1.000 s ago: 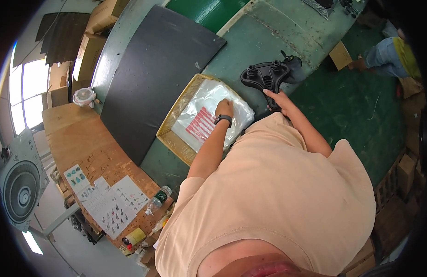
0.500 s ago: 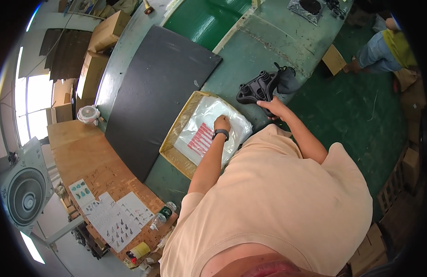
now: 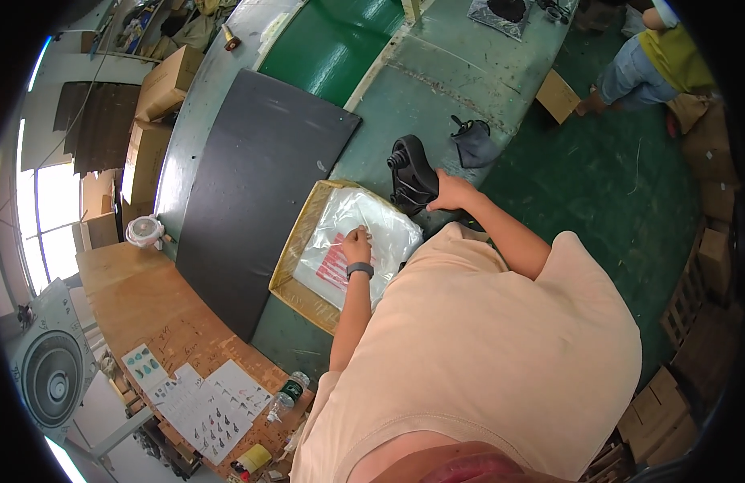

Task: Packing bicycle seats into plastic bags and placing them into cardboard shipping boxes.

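My right hand (image 3: 453, 191) grips a black moulded plastic part (image 3: 413, 173) with round knobs on one side. It holds the part tilted up beside the corner of a shallow yellow box (image 3: 285, 278). Clear plastic bags (image 3: 331, 221) with red print fill this box in a stack. Over the stack is my left hand (image 3: 357, 245), a dark band on its wrist, its fingers pinched on the top bag's film. A dark grey cloth pouch (image 3: 474, 146) with black straps lies on the green table beyond my right hand.
A black mat (image 3: 260, 177) covers the table left of the box. Printed sheets (image 3: 207, 410) and a plastic bottle (image 3: 289, 391) lie on a wooden board at lower left, near a fan (image 3: 52, 378). Another person (image 3: 638, 72) is at upper right, beside a carton (image 3: 558, 95).
My right hand has lifted and turned the black part, bringing it away from the grey pouch toward the box. My left hand has drawn back slightly over the bags. The whole view has shifted.
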Tool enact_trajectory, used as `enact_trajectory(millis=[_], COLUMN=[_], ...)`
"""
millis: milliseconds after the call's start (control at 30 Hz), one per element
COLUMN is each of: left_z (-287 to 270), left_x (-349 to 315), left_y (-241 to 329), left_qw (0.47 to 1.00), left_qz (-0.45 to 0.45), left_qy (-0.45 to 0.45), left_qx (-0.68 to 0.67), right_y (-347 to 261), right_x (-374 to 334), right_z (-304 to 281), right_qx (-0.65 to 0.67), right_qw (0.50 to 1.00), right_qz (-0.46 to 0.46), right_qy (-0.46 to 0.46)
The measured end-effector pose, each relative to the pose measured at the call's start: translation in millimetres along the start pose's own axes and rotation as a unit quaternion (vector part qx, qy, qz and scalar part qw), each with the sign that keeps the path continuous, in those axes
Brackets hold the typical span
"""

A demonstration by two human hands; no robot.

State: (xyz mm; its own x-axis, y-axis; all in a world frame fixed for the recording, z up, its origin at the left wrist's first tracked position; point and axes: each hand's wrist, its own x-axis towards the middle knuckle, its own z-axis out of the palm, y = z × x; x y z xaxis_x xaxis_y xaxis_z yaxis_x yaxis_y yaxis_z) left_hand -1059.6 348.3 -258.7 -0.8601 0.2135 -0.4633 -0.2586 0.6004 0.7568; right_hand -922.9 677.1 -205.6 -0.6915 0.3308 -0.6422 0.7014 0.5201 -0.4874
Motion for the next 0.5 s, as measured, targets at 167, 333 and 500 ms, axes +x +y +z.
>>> enact_trajectory(millis=[167,333,500], left_z=[-15.7,-32.4,-47.3], left_x=[-15.2,-36.0,-65.2], left_y=[-10.1,-8.9,55.8], left_qw=[0.995,0.992,0.995], left_qz=[0.098,0.092,0.032], left_qy=[0.004,0.060,0.064], left_qx=[-0.006,-0.060,0.073], right_y=[24.0,-7.0,-34.9], right_x=[20.8,-29.7,-55.7], right_z=[0.1,-26.7,-24.5], right_qx=[0.195,0.446,0.562], right_qw=[0.981,0.884,0.794], right_qz=[0.005,0.058,-0.059], right_qy=[0.004,-0.127,-0.223])
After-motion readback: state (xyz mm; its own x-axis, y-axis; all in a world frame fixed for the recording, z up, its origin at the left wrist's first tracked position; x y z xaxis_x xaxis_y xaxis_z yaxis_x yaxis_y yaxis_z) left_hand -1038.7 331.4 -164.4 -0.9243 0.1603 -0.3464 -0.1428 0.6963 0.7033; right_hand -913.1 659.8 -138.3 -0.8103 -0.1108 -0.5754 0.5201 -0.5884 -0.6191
